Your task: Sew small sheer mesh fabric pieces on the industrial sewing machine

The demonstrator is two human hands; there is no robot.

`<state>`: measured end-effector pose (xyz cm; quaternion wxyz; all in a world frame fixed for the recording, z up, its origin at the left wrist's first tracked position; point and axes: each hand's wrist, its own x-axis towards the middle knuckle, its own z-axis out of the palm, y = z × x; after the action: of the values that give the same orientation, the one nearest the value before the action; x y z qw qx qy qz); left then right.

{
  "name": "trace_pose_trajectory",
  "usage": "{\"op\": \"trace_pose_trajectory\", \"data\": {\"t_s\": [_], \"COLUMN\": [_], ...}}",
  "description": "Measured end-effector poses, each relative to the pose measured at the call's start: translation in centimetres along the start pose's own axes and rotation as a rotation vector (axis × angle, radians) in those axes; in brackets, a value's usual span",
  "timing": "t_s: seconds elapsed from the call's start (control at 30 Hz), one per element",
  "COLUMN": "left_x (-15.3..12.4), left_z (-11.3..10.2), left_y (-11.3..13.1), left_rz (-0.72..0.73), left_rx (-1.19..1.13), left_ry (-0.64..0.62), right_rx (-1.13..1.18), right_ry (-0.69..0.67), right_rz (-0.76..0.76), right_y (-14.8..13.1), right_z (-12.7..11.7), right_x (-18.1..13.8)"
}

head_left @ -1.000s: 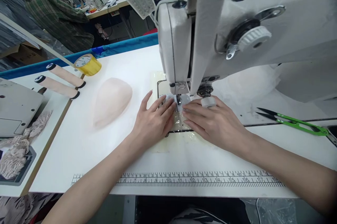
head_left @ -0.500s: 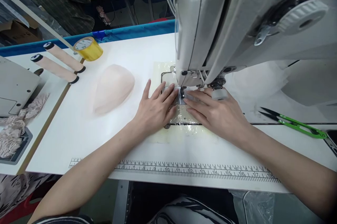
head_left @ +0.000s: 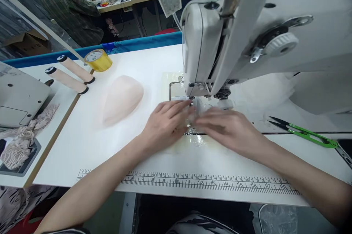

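Note:
At the needle area of the white sewing machine (head_left: 195, 43), my two hands are close together. My left hand (head_left: 169, 122) has its fingers drawn together and bent, just left of and in front of the presser foot (head_left: 191, 100). Opposite it, my right hand (head_left: 229, 125) is blurred, its fingers pinched inward. A pale see-through strip (head_left: 196, 107) shows faintly between the fingertips; what it is cannot be made out. A sheer, pale pink cup-shaped piece (head_left: 123, 100) lies on the table left of my hands.
Green thread snips (head_left: 310, 135) lie at the right. Two thread cones (head_left: 67, 80) and a yellow tape roll (head_left: 98, 60) stand at the back left. Lace (head_left: 20, 146) lies beside another machine (head_left: 20, 92). A printed ruler (head_left: 176, 181) runs along the front edge. Another person (head_left: 74, 14) is behind.
My hands have drawn back slightly from the presser foot. Their fingers, flat and spread before, are now drawn together. The whole view has shifted a little.

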<state>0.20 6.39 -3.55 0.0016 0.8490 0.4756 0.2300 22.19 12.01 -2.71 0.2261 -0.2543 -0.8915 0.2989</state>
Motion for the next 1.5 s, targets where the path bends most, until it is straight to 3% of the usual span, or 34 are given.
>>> {"op": "trace_pose_trajectory", "data": {"t_s": [0.07, 0.13, 0.23, 0.3, 0.43, 0.57, 0.67, 0.73, 0.8, 0.83, 0.87, 0.97, 1.0, 1.17, 1.27, 1.37, 1.5], "left_x": [0.0, -0.2, -0.5, -0.6, -0.6, -0.9, -2.2, -3.5, -4.7, -5.2, -5.5, -5.6, -5.4, -5.2, -7.1, -9.7, -10.7], "left_z": [-0.7, -1.6, -2.8, -3.5, -5.1, -7.6, -9.6, -10.5, -11.1, -11.1, -11.0, -10.1, -9.7, -9.0, -10.0, -11.5, -13.4], "left_y": [0.2, 0.3, 0.1, 0.0, 0.4, 1.8, 4.1, 5.8, 6.9, 7.0, 6.7, 4.0, 2.8, -2.1, -3.3, -4.4, -7.9], "left_rz": [0.041, -0.018, -0.259, -0.377, -0.418, -0.210, -0.084, -0.062, -0.043, -0.059, -0.105, -0.375, -0.418, -0.430, -0.566, -0.655, -0.829], "left_rx": [-0.297, -0.613, -0.943, -1.034, -0.927, -0.447, -0.098, -0.136, -0.379, -0.484, -0.543, -0.546, -0.609, -1.108, -1.187, -1.263, -1.269], "left_ry": [-0.066, -0.158, -0.240, -0.231, -0.168, -0.005, 0.042, -0.057, -0.251, -0.282, -0.228, 0.160, 0.155, -0.335, -0.426, -0.309, 0.196], "right_rx": [0.491, 0.817, 1.023, 1.062, 0.956, 0.760, 0.758, 0.850, 1.007, 1.085, 1.151, 1.220, 1.200, 1.012, 0.966, 0.946, 0.876], "right_ry": [-0.129, -0.179, -0.172, -0.210, -0.244, -0.117, -0.195, -0.236, -0.257, -0.265, -0.275, -0.297, -0.303, -0.314, -0.272, -0.225, -0.104], "right_rz": [0.137, 0.273, 0.360, 0.373, 0.344, 0.262, 0.293, 0.302, 0.296, 0.290, 0.282, 0.253, 0.247, 0.217, 0.215, 0.225, 0.178], "right_y": [-0.7, -1.1, -1.4, -1.6, -2.5, -3.1, -3.3, -3.8, -4.4, -4.8, -5.1, -6.2, -6.5, -7.9, -8.3, -8.4, -8.8], "right_z": [-0.7, -1.1, -1.2, -1.0, -0.2, 0.7, 1.3, 1.4, 1.5, 1.5, 1.6, 2.0, 2.1, 2.5, 2.4, 2.7, 4.0], "right_x": [-0.1, 0.0, 0.1, 0.3, 0.5, 0.7, 1.2, 1.7, 2.3, 2.6, 2.9, 3.8, 4.1, 5.2, 5.5, 6.3, 9.3]}}
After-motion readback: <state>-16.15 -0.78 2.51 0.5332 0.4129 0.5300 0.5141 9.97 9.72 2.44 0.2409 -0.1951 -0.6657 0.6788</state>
